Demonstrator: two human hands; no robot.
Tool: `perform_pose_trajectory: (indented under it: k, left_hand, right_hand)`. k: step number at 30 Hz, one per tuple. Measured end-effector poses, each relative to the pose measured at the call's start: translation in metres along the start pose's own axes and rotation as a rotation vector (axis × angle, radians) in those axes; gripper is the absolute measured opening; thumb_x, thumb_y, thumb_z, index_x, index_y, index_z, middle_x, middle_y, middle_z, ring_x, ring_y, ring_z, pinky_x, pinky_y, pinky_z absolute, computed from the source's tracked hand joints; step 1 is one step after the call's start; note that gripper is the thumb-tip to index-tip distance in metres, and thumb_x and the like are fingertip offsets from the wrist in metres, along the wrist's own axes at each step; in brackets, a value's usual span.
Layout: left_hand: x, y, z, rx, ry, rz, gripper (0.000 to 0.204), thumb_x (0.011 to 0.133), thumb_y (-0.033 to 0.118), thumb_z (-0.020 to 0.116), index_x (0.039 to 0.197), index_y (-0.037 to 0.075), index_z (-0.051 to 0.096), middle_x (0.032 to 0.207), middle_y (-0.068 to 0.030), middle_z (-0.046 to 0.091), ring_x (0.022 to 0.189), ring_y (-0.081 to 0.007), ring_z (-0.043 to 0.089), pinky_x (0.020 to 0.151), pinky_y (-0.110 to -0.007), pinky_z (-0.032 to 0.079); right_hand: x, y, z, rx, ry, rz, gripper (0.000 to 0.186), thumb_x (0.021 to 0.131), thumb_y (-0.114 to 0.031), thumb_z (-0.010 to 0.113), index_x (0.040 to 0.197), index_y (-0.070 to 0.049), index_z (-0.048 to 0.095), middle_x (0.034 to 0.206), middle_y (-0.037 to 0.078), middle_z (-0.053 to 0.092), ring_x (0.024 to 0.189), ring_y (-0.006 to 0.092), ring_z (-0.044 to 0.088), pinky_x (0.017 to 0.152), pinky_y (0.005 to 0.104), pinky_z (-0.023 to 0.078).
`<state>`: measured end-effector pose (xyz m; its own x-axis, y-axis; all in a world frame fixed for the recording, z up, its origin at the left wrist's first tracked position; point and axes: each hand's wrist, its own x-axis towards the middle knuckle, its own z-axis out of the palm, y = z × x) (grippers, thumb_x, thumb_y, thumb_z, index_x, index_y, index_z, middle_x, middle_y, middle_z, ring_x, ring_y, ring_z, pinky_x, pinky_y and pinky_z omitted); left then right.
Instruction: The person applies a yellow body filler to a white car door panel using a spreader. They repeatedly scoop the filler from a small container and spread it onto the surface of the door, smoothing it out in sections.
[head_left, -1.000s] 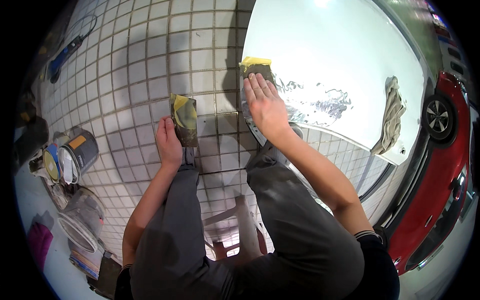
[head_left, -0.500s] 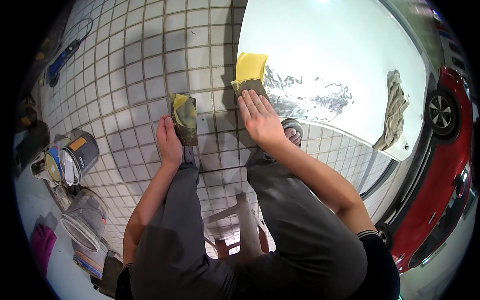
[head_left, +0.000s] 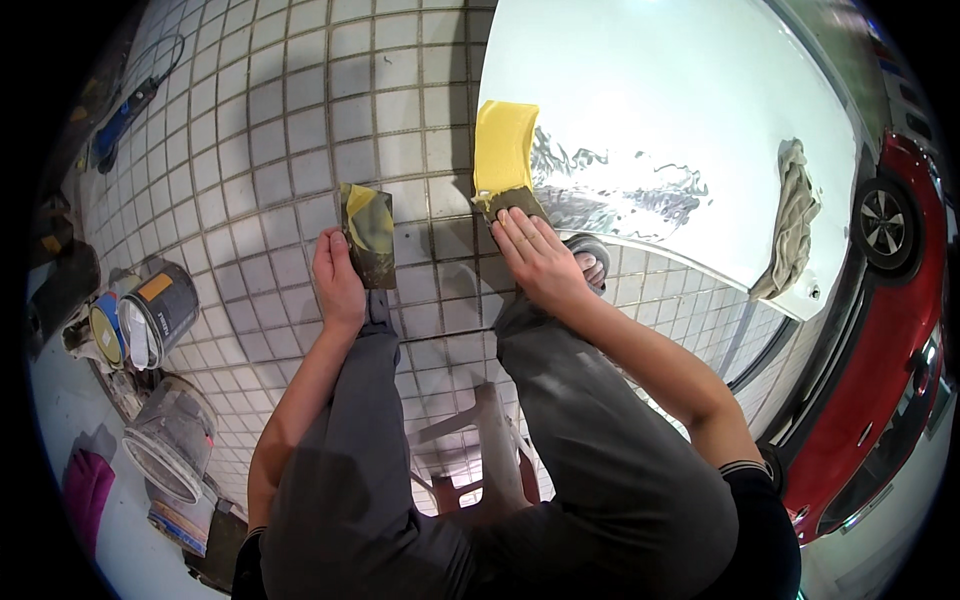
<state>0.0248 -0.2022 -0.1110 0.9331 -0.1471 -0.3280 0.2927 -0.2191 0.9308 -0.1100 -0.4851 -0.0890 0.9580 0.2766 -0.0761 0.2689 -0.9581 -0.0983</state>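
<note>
My left hand (head_left: 340, 275) holds a dark flat spreader (head_left: 375, 260) smeared with yellow paste, upright above my left knee. My right hand (head_left: 530, 255) grips a second dark spreader (head_left: 510, 203) at the left edge of a white car panel (head_left: 650, 70), fingers pressed flat along it. A broad band of yellow paste (head_left: 505, 145) runs up the panel from that spreader. To its right is a patchy grey, scuffed area (head_left: 620, 195). A crumpled beige cloth (head_left: 790, 215) lies on the panel's right side.
A red car (head_left: 865, 400) stands at the right. On the tiled floor (head_left: 250, 180) at the left are a blue-black power tool (head_left: 130, 115), cans (head_left: 155, 310), a translucent bucket (head_left: 170, 440) and purple gloves (head_left: 85, 490). A light stool (head_left: 490, 440) shows between my legs, and my foot (head_left: 590, 265) under the panel's edge.
My right hand and spreader have moved downward toward me along the panel's left edge, leaving a longer band of yellow paste. My left hand is almost still.
</note>
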Motion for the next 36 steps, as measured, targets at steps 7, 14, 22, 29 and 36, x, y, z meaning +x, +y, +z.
perform_pose_trajectory:
  k: [7, 14, 22, 29, 36]
  left_hand:
    - [0.001, 0.0, 0.0, -0.027, 0.002, -0.02, 0.032, 0.11, 0.027, 0.04, 0.105, 0.0, 0.058, 0.09, -0.0021, 0.058, 0.085, -0.0101, 0.051, 0.08, -0.026, 0.044]
    - [0.001, -0.004, -0.005, 0.051, 0.022, -0.026, 0.033, 0.11, 0.026, 0.04, 0.106, -0.002, 0.058, 0.091, -0.0039, 0.059, 0.085, -0.0111, 0.051, 0.08, -0.026, 0.044]
    - [-0.004, 0.009, 0.001, 0.168, -0.169, 0.091, 0.026, 0.108, 0.022, 0.042, 0.106, 0.0, 0.056, 0.082, -0.0084, 0.057, 0.075, -0.0164, 0.052, 0.071, -0.03, 0.044]
    - [-0.01, 0.068, 0.033, 0.192, -0.365, 0.307, 0.017, 0.105, 0.014, 0.041, 0.105, 0.001, 0.052, 0.07, -0.0178, 0.054, 0.062, -0.0361, 0.056, 0.06, -0.042, 0.042]
    - [-0.015, 0.07, 0.025, 0.326, -0.153, 0.351, 0.015, 0.105, 0.012, 0.044, 0.105, 0.0, 0.054, 0.067, -0.018, 0.056, 0.057, -0.0359, 0.057, 0.055, -0.042, 0.043]
  right_hand:
    - [-0.032, -0.013, -0.002, 0.075, -0.149, -0.088, 0.048, 0.092, -0.016, 0.05, 0.135, 0.005, 0.056, 0.144, 0.019, 0.054, 0.141, 0.0309, 0.046, 0.116, 0.0432, 0.035]
    - [-0.011, -0.001, -0.071, 0.311, 0.059, -0.041, 0.045, 0.086, -0.006, 0.054, 0.131, -0.002, 0.061, 0.139, 0.016, 0.059, 0.135, 0.0307, 0.05, 0.112, 0.0444, 0.039]
    - [0.016, 0.015, -0.098, 1.026, 0.343, 0.668, 0.035, 0.089, 0.001, 0.065, 0.124, -0.003, 0.068, 0.114, 0.009, 0.067, 0.098, 0.0194, 0.062, 0.088, 0.0298, 0.049]
    - [0.042, -0.029, -0.094, 1.588, 0.6, 0.906, 0.041, 0.097, -0.009, 0.068, 0.134, 0.005, 0.058, 0.119, 0.01, 0.068, 0.106, 0.013, 0.062, 0.093, 0.027, 0.05]
    - [0.044, -0.032, -0.101, 1.29, 0.292, 0.624, 0.035, 0.095, -0.006, 0.068, 0.129, 0.0, 0.064, 0.115, 0.013, 0.072, 0.102, 0.0162, 0.068, 0.089, 0.0277, 0.052]
